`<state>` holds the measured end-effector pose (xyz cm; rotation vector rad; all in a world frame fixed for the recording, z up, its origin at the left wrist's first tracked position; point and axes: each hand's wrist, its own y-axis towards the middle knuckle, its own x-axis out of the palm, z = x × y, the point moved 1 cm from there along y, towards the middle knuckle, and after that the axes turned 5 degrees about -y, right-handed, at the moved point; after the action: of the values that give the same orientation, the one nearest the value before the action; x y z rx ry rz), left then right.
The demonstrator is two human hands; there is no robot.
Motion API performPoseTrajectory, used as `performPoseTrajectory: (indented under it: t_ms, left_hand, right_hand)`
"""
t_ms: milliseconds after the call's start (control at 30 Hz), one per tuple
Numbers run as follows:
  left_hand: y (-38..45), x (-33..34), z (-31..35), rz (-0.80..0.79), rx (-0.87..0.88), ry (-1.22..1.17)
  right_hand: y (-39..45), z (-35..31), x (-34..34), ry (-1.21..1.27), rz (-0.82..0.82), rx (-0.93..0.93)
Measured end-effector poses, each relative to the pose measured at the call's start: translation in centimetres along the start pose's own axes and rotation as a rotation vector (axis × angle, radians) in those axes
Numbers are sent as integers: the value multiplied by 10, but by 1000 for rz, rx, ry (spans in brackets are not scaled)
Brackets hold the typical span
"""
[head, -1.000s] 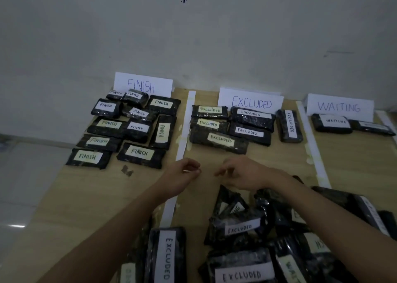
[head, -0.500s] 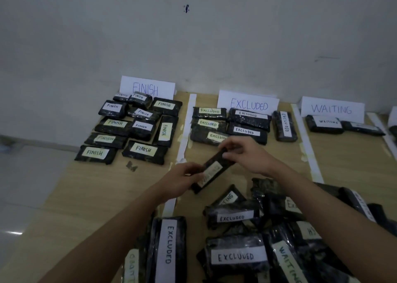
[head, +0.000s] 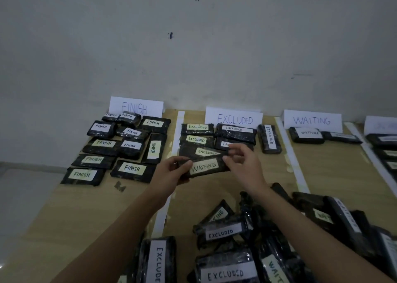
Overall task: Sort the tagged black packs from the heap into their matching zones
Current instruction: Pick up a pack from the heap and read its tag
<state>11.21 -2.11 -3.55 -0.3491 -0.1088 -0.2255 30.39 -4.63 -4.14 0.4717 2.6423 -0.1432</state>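
waiting pack held over the excluded zone

both hands hold one black pack (head: pixel 205 166) up in front of the sorted rows, its tag reading "waiting" and facing the camera. the left hand (head: pixel 171 171) grips the pack's left end, thumb on top and fingers curled under it. the right hand (head: pixel 243 164) pinches the right end between thumb and fingertips, the remaining fingers loosely bent above. the pack hangs just above the excluded rows, clear of the surface (head: pixel 330 164).

to do this step well, the tag has to decide the destination: the pack belongs two strips of tape to the right, under the waiting sign (head: pixel 312 120). the likely best move is to let the left hand go, carry it in the right hand across the white tape strip (head: pixel 292 153), and lay it flat, tag up, just beside the packs already there so the row stays readable. dropping it where it hovers now would be a mis-sort.

the zones, left to right: the finish zone (head: pixel 126 145) holds about ten packs, some overlapping. the excluded zone (head: pixel 227 136) holds about six, one turned on end at its right. the waiting zone (head: pixel 322 135) holds two. a fourth zone at the far right holds a few packs, its sign cut off. the heap (head: pixel 257 239) near the person is large, with excluded and waiting tags showing.
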Motion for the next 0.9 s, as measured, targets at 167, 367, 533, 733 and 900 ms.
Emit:
performPoseTrajectory:
  t_ms: [167,367,533,733,900]
  left_hand:
    - [-1,13,-9,5,20,129]
    - [4,48,-1,-85,60,213]
    - [10,104,1,-188,72,257]
    - [28,178,2,-401,70,492]
    - [41,219,-6,-500,155,767]
  right_hand:
    - [-18,9,-1,-623,6,-579]
    - [-22,15,-37,-774,-109,-662]
    - [-19,27,-90,-850,-103,-672]
    - [-4,68,-175,-1005,-68,-536]
    - [34,116,-230,-1077,-71,-288]
